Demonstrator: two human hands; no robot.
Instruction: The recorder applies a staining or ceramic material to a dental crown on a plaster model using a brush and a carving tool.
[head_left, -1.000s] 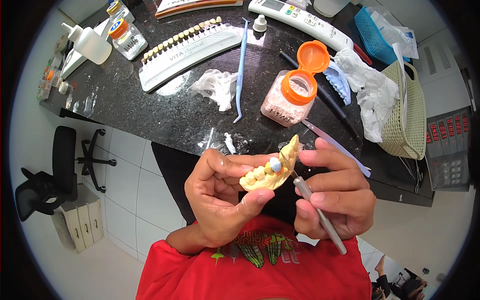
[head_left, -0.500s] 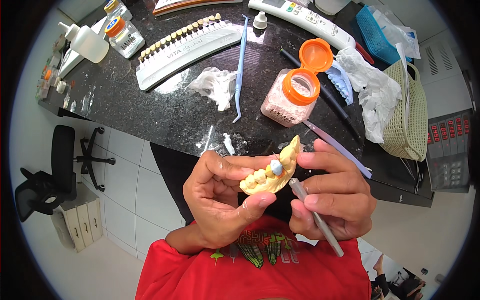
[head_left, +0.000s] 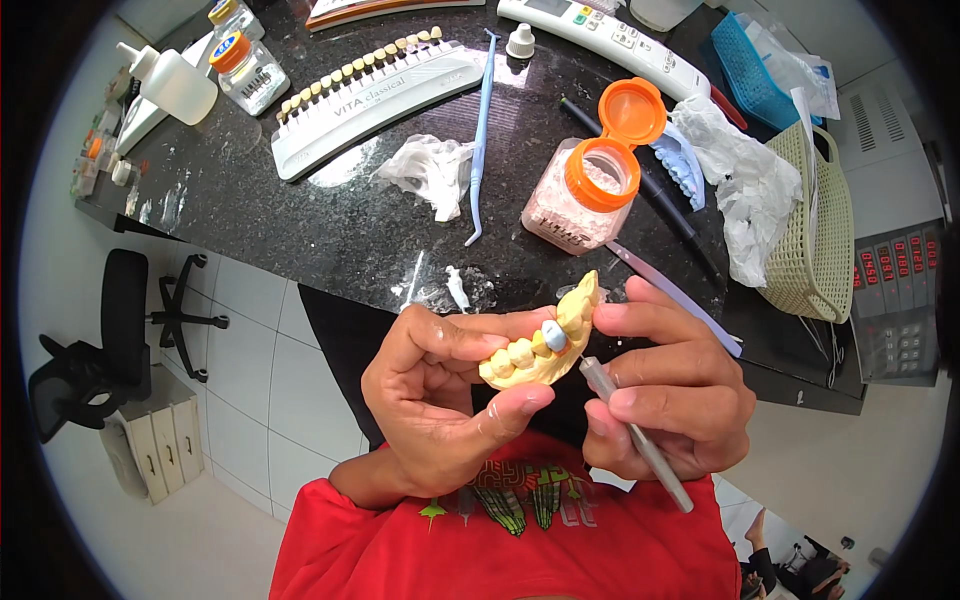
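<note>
My left hand (head_left: 440, 390) is closed around a yellow plaster dental model (head_left: 530, 358), thumb below and fingers behind. One tooth on the model is covered in pale blue-grey material (head_left: 553, 336), between yellow teeth on both sides. My right hand (head_left: 680, 390) grips a slim silver metal tool handle (head_left: 640, 440), slanting down to the right. The handle's upper end sits close to the model's lower right edge; any tip there is too small to make out. Fingertips of my right hand rest by the model's right end. White residue marks my left thumb.
On the dark speckled countertop (head_left: 330, 225) stand an orange-lidded jar of pinkish powder (head_left: 575, 205), lid up, and a tooth shade guide (head_left: 375, 105). A blue instrument (head_left: 482, 140), crumpled plastic (head_left: 428, 170), a lilac spatula (head_left: 680, 300) and a woven basket (head_left: 815, 220) lie around.
The lower end of the silver handle has swung slightly to the right with my right hand. My left hand and the dental model have barely shifted.
</note>
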